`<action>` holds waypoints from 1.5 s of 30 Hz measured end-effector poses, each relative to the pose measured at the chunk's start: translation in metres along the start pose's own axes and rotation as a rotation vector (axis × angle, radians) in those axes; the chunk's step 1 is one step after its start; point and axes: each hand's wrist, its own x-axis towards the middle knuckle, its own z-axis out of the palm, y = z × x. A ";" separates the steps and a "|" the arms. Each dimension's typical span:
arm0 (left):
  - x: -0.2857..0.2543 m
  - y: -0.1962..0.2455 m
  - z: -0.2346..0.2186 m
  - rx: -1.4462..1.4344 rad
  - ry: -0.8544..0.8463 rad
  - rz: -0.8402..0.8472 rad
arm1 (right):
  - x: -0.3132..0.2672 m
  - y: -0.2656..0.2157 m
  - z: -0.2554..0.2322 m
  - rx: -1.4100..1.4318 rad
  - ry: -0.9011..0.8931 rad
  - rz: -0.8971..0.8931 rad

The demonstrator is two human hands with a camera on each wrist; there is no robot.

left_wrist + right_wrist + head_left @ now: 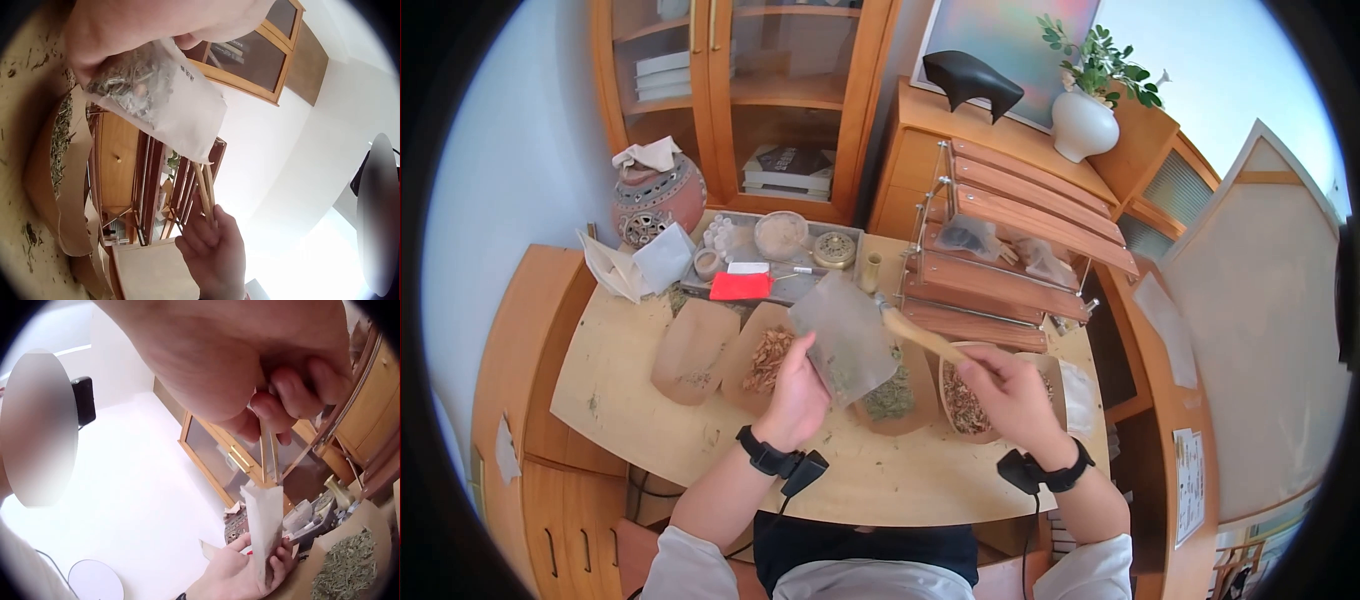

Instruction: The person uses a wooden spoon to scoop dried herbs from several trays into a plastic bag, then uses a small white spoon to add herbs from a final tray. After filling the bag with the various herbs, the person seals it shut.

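Note:
My left hand (797,402) holds a thin translucent paper sachet (846,335) up over the table, gripping it near its lower end. Bits of dried herb (134,87) show through the sachet's lower part in the left wrist view. Between the thumb and fingers of my right hand (1018,402) is a pair of wooden tongs (928,337). The tong tips are right at the sachet's upper edge. Below the sachet, a paper tray (918,405) carries green dried herb (350,565). Under my right hand, another tray holds a brown mixed herb (965,405).
Further left are a tray of reddish-brown chips (768,360) and a nearly bare paper tray (690,345). Behind them, a grey tray (855,245) holds jars, a red packet (740,287) and a brass tin (834,250). A wooden slatted rack (1020,270) stands at the back right.

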 end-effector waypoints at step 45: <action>-0.143 -0.103 -0.028 0.811 0.094 0.266 | -0.135 0.066 0.028 0.081 -0.094 -0.146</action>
